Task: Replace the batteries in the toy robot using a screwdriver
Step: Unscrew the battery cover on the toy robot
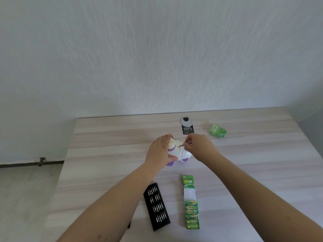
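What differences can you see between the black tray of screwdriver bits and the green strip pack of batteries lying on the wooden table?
Colour: the black tray of screwdriver bits is dark with silvery bits in rows, while the green strip pack of batteries is bright green with a clear part near its top.
Pose: the tray lies slanted, the battery pack nearly straight.
Width: the tray looks wider than the pack.
Both lie flat and untouched on the wooden table, near the person.

Office: wood-grain desk (pixel 108 172) with cable grommet (pixel 186 121)
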Motion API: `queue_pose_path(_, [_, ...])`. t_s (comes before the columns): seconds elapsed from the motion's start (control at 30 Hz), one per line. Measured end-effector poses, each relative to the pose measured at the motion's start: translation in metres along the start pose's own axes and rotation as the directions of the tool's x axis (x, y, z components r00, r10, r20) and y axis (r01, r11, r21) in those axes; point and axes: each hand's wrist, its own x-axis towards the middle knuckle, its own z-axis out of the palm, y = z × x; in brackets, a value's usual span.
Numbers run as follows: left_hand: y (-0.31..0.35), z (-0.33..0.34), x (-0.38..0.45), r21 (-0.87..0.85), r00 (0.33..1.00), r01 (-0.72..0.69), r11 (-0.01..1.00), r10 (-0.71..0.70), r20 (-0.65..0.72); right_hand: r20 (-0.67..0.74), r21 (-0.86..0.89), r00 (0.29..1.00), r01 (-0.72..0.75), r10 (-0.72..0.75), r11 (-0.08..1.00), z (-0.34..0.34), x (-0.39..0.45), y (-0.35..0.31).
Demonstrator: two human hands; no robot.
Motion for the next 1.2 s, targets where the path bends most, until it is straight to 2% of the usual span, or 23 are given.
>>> queue_pose_path(0.3, [0.000, 0.000, -0.003, -0.004, 1.000, 0.002, 1.000, -0.002, -0.009, 0.122, -0.353, 0.987, 0.143, -0.106, 0.925, -0.011, 0.011, -0.024])
queue_pose_path(0.47, [0.000, 0.001, -0.003, -0.007, 1.000, 0.000, 1.000, 0.000, -0.003, 0.178, -0.445, 0.972, 0.219, -0.155, 0.868, -0.008, 0.015, -0.033])
queue_pose_path(0.6, [-0.001, 0.002, -0.003, -0.015, 1.000, 0.005, 1.000, -0.005, -0.006, 0.195, -0.450, 0.967, 0.236, -0.163, 0.862, -0.006, 0.016, -0.037])
queue_pose_path(0.83, [-0.003, 0.003, -0.002, 0.004, 1.000, 0.000, 1.000, 0.000, 0.007, 0.089, -0.475, 0.989, 0.149, -0.121, 0.867, -0.006, 0.015, -0.041])
queue_pose_path(1.2, [-0.003, 0.003, -0.003, -0.010, 1.000, -0.013, 1.000, 0.013, -0.003, 0.141, -0.330, 0.979, 0.186, -0.147, 0.925, -0.010, 0.010, -0.041])
